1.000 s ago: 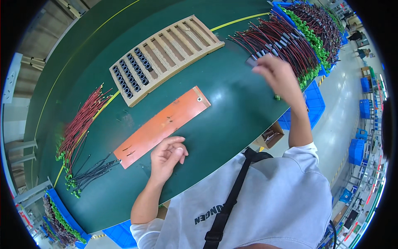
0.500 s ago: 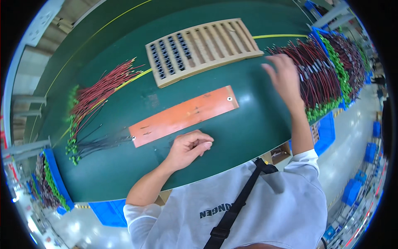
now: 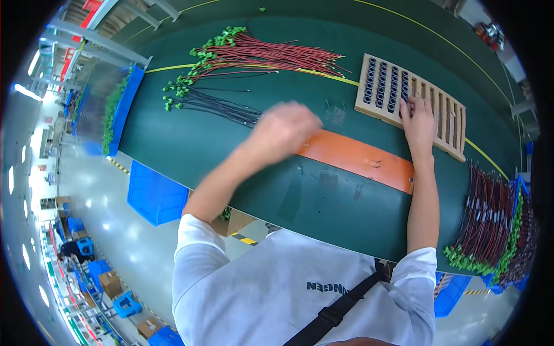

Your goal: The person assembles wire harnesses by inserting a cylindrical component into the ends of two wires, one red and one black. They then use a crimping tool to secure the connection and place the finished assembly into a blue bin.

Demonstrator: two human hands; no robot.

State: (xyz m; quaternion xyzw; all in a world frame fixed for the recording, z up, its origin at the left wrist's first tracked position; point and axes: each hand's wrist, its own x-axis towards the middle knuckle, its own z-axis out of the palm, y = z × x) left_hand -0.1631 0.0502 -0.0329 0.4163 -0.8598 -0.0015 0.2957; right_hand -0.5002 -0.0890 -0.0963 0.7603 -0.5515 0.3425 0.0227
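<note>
My left hand (image 3: 287, 130) is smeared by motion. It hovers over the left end of an orange strip (image 3: 358, 157), next to the bare ends of the black wires (image 3: 222, 106); whether it holds one of them I cannot see. On the slotted wooden rack (image 3: 362, 104) rests my right hand (image 3: 420, 127), thumb and forefinger closing on a small dark ring-shaped part (image 3: 405, 102) low in a filled row. Several rows of such dark parts (image 3: 381, 83) fill the rack's left side. Red wires with green connectors (image 3: 283, 55) lie fanned out beyond the black ones.
At the right table end a blue bin holds bundled dark red wires (image 3: 482, 222) with green connectors. Another blue bin (image 3: 124, 109) stands at the left end. A blue crate (image 3: 157, 193) sits below the green table's (image 3: 277, 196) near edge. Yellow lines cross the tabletop.
The view has swung left. My right hand has gone from beside the wire bundle at the right to the rack. My left hand has moved from below the strip to its left end.
</note>
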